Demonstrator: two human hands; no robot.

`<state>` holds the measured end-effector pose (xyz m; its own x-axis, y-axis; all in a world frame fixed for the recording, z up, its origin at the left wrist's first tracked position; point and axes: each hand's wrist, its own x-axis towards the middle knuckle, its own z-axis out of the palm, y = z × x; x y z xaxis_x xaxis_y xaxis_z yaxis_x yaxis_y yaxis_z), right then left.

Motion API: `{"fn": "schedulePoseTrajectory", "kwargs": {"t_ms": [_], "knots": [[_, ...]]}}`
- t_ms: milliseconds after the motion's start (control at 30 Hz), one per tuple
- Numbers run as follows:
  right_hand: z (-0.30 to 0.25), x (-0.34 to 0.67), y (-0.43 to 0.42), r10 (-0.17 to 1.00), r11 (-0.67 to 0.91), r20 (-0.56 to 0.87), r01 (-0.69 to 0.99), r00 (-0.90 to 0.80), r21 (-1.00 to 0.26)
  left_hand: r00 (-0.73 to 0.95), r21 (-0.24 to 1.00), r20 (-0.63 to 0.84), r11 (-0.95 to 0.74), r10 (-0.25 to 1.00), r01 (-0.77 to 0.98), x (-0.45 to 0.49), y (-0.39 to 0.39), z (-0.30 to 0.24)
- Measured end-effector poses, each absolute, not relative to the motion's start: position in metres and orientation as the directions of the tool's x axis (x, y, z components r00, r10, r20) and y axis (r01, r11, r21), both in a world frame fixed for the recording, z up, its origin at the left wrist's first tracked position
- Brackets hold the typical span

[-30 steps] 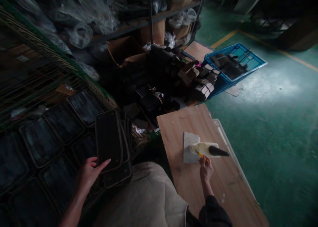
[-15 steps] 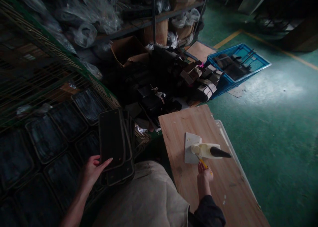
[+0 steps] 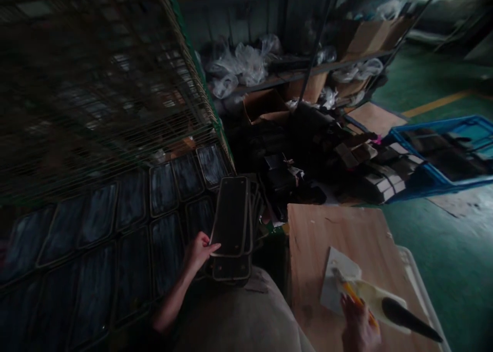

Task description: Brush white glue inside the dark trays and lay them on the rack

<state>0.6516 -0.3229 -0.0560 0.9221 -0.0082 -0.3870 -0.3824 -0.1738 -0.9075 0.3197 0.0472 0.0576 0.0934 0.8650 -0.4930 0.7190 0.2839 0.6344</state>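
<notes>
My left hand pinches the lower left corner of a dark rectangular panel with pale edging and rounded corners. This panel tops a small stack, with another panel showing beneath it. The fingers of my right hand are closed round what looks like a yellow-handled brush; its tip is blurred. Its tip end is over a pale flat plate on a wooden board. Beside it lies a cream bottle-shaped container with a black tapered end.
Rows of similar panels with streaky surfaces lie on the left beneath a wire mesh rack. Ahead are dark bundles, an open cardboard box and a shelf with plastic bags. A blue crate stands at right.
My view has swung left, so everything sits farther right and more streaked panels show. My left hand keeps its hold on the top panel. The brush remains in my right hand by the plate.
</notes>
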Motion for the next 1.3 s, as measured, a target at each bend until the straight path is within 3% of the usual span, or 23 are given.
{"fn": "schedulePoseTrajectory", "kwargs": {"t_ms": [33,67,167,267,333,467,633,767,933,1133,1300], "knots": [[-0.043,0.647,-0.302,-0.067,-0.112,-0.374,-0.379,0.925,-0.919,0.101,0.669,-0.526,0.338,0.844,0.662,0.318,0.046,0.057],[-0.029,0.643,-0.277,-0.047,-0.081,-0.386,-0.389,0.921,-0.918,0.112,0.698,-0.556,0.390,0.824,0.600,0.315,0.045,0.055],[0.024,0.627,-0.198,0.248,-0.116,-0.304,-0.284,0.920,-0.952,0.172,0.750,-0.603,0.481,0.779,0.453,0.306,0.043,0.050],[0.070,0.605,-0.124,0.532,-0.142,-0.107,-0.036,0.840,-0.989,0.246,0.767,-0.616,0.499,0.749,0.403,0.299,0.045,0.045],[0.090,0.589,-0.081,0.702,-0.166,0.046,0.225,0.711,-0.960,0.292,0.762,-0.631,0.505,0.718,0.405,0.297,0.047,0.042],[0.106,0.563,-0.012,0.891,-0.035,0.237,0.580,0.387,-0.814,0.426,0.798,-0.602,0.488,0.675,0.354,0.290,0.051,0.037],[0.114,0.555,0.031,0.931,0.083,0.307,0.704,0.197,-0.705,0.511,0.831,-0.552,0.485,0.659,0.272,0.284,0.054,0.029],[0.121,0.554,0.038,0.920,0.111,0.354,0.757,0.166,-0.644,0.425,0.852,-0.520,0.417,0.741,0.316,0.283,0.056,0.027],[0.125,0.547,0.030,0.903,0.082,0.376,0.775,0.208,-0.626,0.452,0.900,-0.435,0.367,0.779,0.235,0.282,0.058,0.041],[0.126,0.543,0.014,0.874,0.062,0.411,0.779,0.259,-0.624,0.666,0.780,-0.537,0.605,0.518,0.159,0.281,0.052,0.042],[0.119,0.548,0.011,0.911,0.048,0.347,0.781,0.221,-0.623,0.557,0.738,-0.643,0.620,0.526,0.266,0.280,0.042,0.019]]}}
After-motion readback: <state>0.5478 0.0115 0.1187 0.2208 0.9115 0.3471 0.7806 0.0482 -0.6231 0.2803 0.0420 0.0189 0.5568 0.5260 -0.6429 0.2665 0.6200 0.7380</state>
